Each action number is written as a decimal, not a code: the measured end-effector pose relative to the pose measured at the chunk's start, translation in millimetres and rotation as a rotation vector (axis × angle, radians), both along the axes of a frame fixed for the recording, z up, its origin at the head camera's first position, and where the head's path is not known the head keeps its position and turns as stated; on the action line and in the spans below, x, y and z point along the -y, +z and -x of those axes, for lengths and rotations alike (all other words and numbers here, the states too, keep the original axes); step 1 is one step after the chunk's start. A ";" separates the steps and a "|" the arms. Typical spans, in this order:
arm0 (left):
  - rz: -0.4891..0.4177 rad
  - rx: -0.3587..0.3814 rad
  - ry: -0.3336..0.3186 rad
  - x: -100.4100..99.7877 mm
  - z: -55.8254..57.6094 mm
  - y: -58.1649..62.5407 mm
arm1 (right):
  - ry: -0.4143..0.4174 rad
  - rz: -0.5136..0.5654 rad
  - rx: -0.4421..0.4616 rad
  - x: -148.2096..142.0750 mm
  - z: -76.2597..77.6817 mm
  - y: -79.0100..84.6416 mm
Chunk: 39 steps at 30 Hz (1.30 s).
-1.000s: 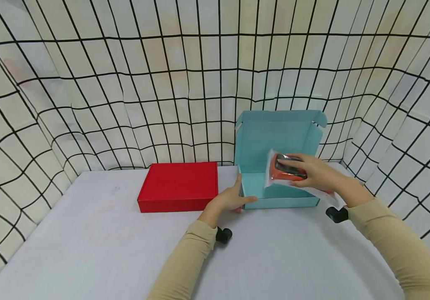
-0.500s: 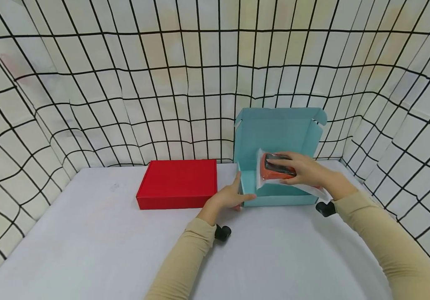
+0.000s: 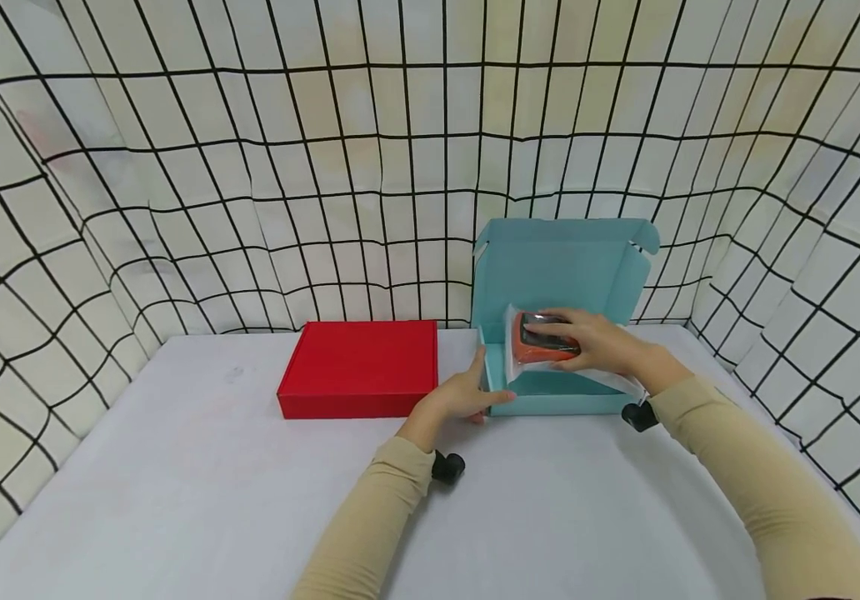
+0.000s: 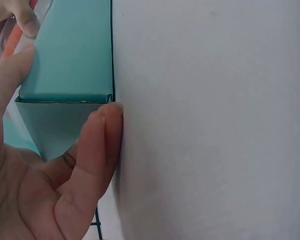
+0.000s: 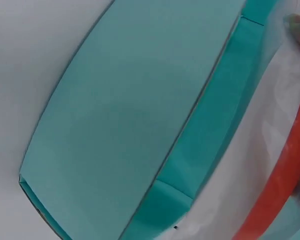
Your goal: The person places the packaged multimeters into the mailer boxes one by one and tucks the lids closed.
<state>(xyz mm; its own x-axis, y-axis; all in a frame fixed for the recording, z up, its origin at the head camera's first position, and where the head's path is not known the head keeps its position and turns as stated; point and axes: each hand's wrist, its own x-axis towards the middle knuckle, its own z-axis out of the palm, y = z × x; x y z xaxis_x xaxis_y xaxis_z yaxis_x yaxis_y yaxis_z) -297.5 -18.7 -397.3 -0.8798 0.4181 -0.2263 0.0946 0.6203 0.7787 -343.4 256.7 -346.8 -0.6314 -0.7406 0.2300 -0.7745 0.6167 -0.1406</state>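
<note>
With our right hand (image 3: 595, 342) we are gripping a bagged orange-and-black item (image 3: 529, 350) over the interior of the open teal box (image 3: 565, 405); our left hand (image 3: 462, 397) is resting, thumb and forefinger outstretched, against its near left corner. Left of the teal box, a closed red box (image 3: 362, 367) is sitting on the white tabletop (image 3: 565, 500).

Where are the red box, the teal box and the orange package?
Red box (image 3: 364, 358): head view, middle of its top.
Teal box (image 3: 561, 271): head view, inside of its raised lid.
Orange package (image 3: 538, 355): head view, orange lower edge.
</note>
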 end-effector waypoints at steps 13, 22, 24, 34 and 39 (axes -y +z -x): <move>0.004 -0.008 -0.003 0.8 -2.2 2.4 | 0.039 -0.035 -0.033 2.6 14.1 -13.4; 0.014 -0.022 -0.006 0.7 -1.8 2.0 | 0.062 -0.071 -0.042 6.8 14.5 -19.1; 0.016 -0.021 -0.004 0.8 -2.0 2.0 | 0.070 -0.073 -0.041 8.2 14.8 -21.2; 0.003 -0.013 -0.010 1.2 -0.3 -0.8 | 0.092 -0.059 -0.014 11.5 19.4 -35.1; 0.003 -0.005 -0.004 1.7 -0.5 1.1 | 0.084 -0.031 0.016 11.0 20.8 -42.7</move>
<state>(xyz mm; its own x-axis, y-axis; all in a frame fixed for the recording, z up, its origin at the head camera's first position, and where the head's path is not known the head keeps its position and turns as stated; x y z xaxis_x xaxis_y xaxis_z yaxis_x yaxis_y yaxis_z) -297.0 -20.4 -396.2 -0.8793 0.4208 -0.2232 0.1007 0.6222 0.7764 -364.2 245.7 -389.4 -0.5700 -0.7977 0.1970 -0.8217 0.5537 -0.1353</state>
